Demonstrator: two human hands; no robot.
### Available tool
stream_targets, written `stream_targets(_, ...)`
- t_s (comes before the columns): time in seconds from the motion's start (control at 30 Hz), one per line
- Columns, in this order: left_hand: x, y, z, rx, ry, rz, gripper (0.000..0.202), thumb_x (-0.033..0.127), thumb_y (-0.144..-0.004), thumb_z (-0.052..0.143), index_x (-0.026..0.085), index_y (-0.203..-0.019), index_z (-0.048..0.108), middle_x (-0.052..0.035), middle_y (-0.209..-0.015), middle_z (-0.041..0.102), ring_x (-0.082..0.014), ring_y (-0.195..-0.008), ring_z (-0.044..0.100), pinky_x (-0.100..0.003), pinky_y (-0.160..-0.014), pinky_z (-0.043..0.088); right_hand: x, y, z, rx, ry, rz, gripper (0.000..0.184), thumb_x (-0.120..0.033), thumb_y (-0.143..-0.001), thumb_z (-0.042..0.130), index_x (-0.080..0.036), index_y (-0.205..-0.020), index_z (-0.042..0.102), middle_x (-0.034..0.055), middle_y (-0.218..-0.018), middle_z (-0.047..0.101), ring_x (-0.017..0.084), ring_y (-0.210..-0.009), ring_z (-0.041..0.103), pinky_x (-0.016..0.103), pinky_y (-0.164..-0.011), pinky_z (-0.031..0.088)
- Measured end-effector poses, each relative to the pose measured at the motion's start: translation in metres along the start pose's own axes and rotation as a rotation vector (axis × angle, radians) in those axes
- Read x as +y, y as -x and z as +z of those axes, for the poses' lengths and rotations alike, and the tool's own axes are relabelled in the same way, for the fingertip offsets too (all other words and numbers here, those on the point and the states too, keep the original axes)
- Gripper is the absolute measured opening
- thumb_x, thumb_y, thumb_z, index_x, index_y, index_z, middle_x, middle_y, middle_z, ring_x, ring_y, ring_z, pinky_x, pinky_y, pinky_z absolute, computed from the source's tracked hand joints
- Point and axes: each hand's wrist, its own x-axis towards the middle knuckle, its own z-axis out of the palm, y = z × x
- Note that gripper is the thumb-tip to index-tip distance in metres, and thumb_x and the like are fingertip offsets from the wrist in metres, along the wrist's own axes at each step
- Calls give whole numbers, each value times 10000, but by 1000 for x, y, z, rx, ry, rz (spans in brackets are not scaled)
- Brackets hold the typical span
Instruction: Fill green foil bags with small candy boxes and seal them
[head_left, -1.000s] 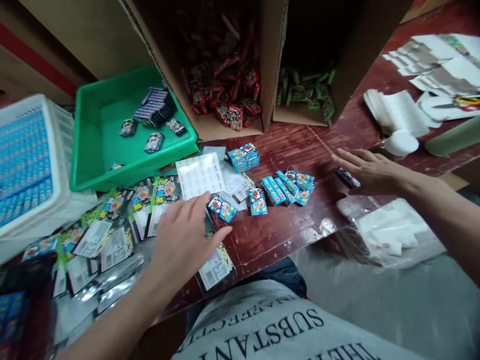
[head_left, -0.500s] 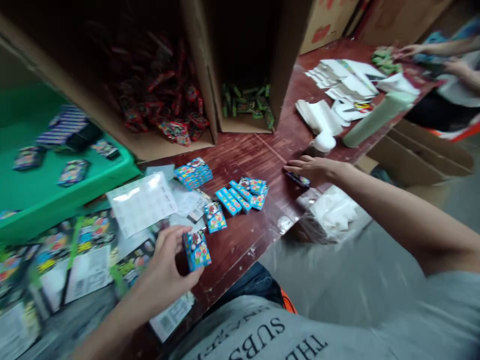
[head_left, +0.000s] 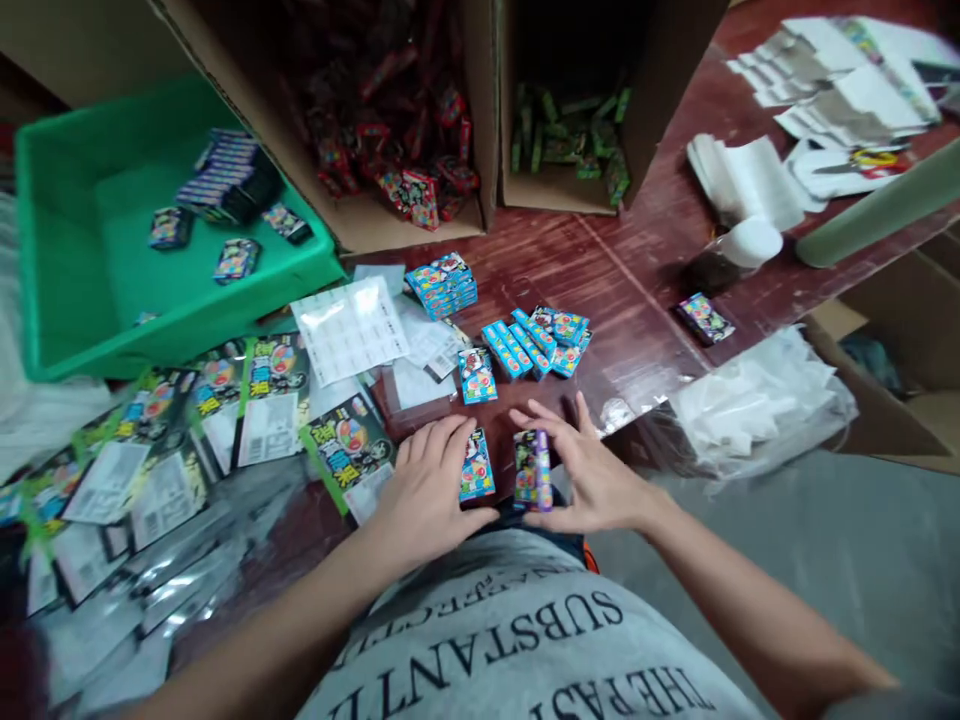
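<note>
Your left hand (head_left: 427, 490) holds a small blue printed cardboard box (head_left: 476, 465) at the near edge of the dark red wooden table (head_left: 637, 280), fingers curled over its left side and thumb under its near end, so the grip is closed on it. Your right hand (head_left: 592, 475) holds a small purple-edged printed box (head_left: 532, 470) the same way from the other side, fingers spread along its right face and clamped on it. The two boxes stand just beside each other with a narrow gap between, each with its long axis running away from you, the blue one to the left and the purple one to the right. Neither hand crosses over: each box lies on the inner, thumb side of its own hand.

Just beyond your fingertips lies another single blue box (head_left: 477, 375), and past that a loose fan of blue boxes (head_left: 536, 345) and a neat stack of blue boxes (head_left: 444, 285). One dark box (head_left: 705, 318) lies apart toward the right, nearer your right hand. To the left, printed cards with green strips (head_left: 247, 400) overlap, behind them a green plastic tray (head_left: 172, 300) holding dark boxes. At the back, open cardboard cartons (head_left: 487, 120) hold red and green packets.
</note>
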Motion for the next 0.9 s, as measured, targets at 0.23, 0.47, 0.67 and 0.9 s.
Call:
stream_targets(0.23,-7,-12,15,7,35,130,1103,603,-776,803,222,-1616,199,-195,-1524,470,-411,-1363,488,-585,-1117,405,9,9,17,95,221,128,1076,-705,-835,646,-138,-1629,194,223,-1579,454,408,-1484,371,734,-1223,-85)
stream_targets(0.47,2,-13,18,-10,22,113,979,595,-781,801,237,-1571,347,-162,-1416,584,-380,-1247,566,-561,-1069,456,3,-4,22,88,126,114,731,-708,-862,651,-221,-1400,562,149,-1369,637,371,-1312,536,778,-1217,-14)
stream_targets(0.67,-30,-41,-41,246,-143,249,1046,723,-730,764,249,-1573,365,-180,-1468,543,-393,-1261,559,-514,-1006,517,25,-22,-52,139,127,10,918,-686,-817,721,-248,-1553,390,178,-1457,551,364,-1335,541,589,-1160,457)
stream_targets(0.9,-150,-280,-188,462,-225,4,758,568,-893,607,85,-1469,510,-242,-1409,543,-397,-1341,523,-509,-1128,420,171,-205,-196,326,377,272,900,-500,-895,720,-188,-1608,267,229,-1639,300,361,-1522,341,539,-1202,374)
